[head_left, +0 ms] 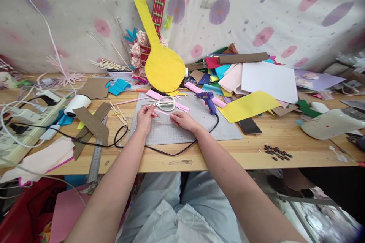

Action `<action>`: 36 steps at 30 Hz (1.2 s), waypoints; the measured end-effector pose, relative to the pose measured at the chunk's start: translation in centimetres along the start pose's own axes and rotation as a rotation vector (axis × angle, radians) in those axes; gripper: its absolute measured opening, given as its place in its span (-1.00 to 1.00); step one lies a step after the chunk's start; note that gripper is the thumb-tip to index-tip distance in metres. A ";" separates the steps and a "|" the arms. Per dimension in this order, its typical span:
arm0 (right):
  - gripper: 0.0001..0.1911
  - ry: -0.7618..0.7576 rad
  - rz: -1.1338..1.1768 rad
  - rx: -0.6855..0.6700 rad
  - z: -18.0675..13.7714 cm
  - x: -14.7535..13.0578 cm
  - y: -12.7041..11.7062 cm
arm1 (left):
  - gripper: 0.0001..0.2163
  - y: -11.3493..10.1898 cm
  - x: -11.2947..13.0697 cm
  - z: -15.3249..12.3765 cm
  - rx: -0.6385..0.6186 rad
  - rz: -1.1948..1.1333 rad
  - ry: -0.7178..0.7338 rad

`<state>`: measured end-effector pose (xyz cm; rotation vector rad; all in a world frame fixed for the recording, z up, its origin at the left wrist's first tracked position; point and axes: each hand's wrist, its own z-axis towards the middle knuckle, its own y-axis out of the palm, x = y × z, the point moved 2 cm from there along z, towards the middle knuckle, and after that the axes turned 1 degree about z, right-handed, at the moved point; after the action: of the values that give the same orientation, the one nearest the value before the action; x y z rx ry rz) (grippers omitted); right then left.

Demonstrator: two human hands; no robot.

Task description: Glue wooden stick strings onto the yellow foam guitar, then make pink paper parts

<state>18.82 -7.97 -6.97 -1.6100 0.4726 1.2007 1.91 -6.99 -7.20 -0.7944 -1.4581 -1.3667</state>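
A thin pink paper strip (162, 112) stretches between my two hands above the grey cutting mat (225, 131). My left hand (146, 118) pinches its left end, and the fingers of my right hand (182, 120) close on the right end. Just beyond them lie white-handled scissors (167, 103), partly over a folded pink paper strip (182, 107). A purple glue gun (208, 100) rests on the mat to the right of my right hand. Left of the scissors is a narrow pink rolled stick (129, 101).
A yellow banjo-shaped piece (164, 69) leans at the back. Paper sheets (268, 79) pile up at the back right, near a phone (249, 126) and black beads (277, 152). A black cord (176, 154) crosses the table's front. Power strips (31, 129) sit at the left.
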 end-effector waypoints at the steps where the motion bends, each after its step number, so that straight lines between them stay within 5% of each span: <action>1: -0.61 -0.002 0.002 -0.002 0.0 0.0 0.0 | -0.70 0.0 0.0 0.0 0.009 0.008 0.008; 8: -0.62 -0.003 0.024 -0.003 -0.1 -0.1 -0.1 | -0.57 -0.1 0.1 0.0 0.000 -0.017 -0.039; 14: -0.62 0.003 0.020 -0.013 -0.2 -0.2 -0.1 | -0.74 -0.1 0.1 -0.2 0.011 0.052 -0.006; 19: -0.67 -0.055 -0.043 0.058 0.0 -0.4 0.0 | -0.72 -0.2 0.0 -0.1 0.040 0.048 0.003; 28: -0.71 -0.136 -0.047 0.098 0.5 0.4 0.2 | -0.63 0.4 -0.2 -0.3 -0.107 0.131 -0.119; 36: -0.73 -0.143 -0.076 0.110 0.6 0.6 0.3 | -0.68 0.4 -0.2 -0.4 -0.081 0.110 -0.058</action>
<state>18.60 -7.43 -7.65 -1.4255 0.3756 1.2027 2.44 -7.27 -7.27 -0.9591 -1.3896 -1.3360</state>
